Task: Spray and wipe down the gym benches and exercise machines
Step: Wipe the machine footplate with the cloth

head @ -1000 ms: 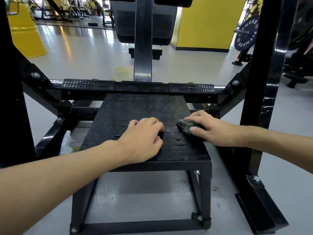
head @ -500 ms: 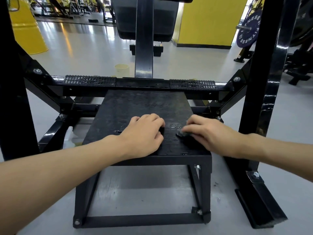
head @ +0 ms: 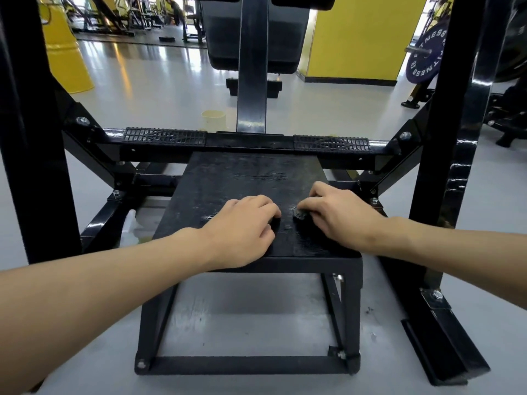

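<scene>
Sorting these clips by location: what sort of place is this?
A gym, most likely: a weight plate lettered FITNESS on a bar, a black steel machine frame with a ribbed platform, more machines across the floor. The right hand grips a cloth.

Platform (head: 248, 178) low inside machine frame (head: 456, 138), both hands on top.
Left hand (head: 242, 226) and right hand (head: 339, 215) side by side on near half of platform, not touching; cloth (head: 301, 215) under right fingertips, between the two hands. Crossbar (head: 248, 141) just behind platform, centre post (head: 252, 81) rising from it. Cup (head: 214, 119) on floor beyond crossbar, left of post. Weight plate (head: 425, 52) far back right.
</scene>
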`<control>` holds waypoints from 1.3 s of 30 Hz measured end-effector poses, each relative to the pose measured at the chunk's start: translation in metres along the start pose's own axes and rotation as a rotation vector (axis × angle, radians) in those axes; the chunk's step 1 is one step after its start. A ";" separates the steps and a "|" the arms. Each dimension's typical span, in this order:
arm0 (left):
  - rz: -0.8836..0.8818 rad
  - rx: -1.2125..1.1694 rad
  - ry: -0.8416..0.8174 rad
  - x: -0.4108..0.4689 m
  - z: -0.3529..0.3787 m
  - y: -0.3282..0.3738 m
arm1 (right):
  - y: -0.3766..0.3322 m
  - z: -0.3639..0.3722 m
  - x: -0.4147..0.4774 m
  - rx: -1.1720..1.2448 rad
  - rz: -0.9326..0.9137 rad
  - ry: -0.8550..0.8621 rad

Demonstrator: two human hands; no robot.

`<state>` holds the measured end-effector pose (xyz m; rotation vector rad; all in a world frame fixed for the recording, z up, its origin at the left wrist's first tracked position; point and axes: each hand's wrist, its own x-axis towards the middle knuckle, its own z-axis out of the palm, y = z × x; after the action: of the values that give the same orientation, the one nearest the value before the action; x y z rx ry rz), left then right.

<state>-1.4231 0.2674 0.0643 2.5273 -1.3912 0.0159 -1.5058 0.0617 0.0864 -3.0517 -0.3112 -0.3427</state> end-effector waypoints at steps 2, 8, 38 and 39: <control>-0.004 0.005 0.000 -0.004 0.000 -0.002 | -0.031 -0.003 -0.010 0.026 -0.104 -0.028; -0.014 0.024 0.011 -0.014 -0.007 -0.016 | -0.033 -0.005 -0.003 0.039 -0.227 -0.065; -0.134 -0.069 0.088 -0.070 -0.029 -0.097 | -0.096 0.024 0.059 0.049 -0.185 0.025; -0.140 -0.084 0.104 -0.072 -0.029 -0.100 | -0.112 0.024 0.051 0.070 -0.286 -0.006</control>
<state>-1.3757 0.3842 0.0615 2.5103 -1.1497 0.0602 -1.4751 0.1830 0.0781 -2.9399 -0.7467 -0.3275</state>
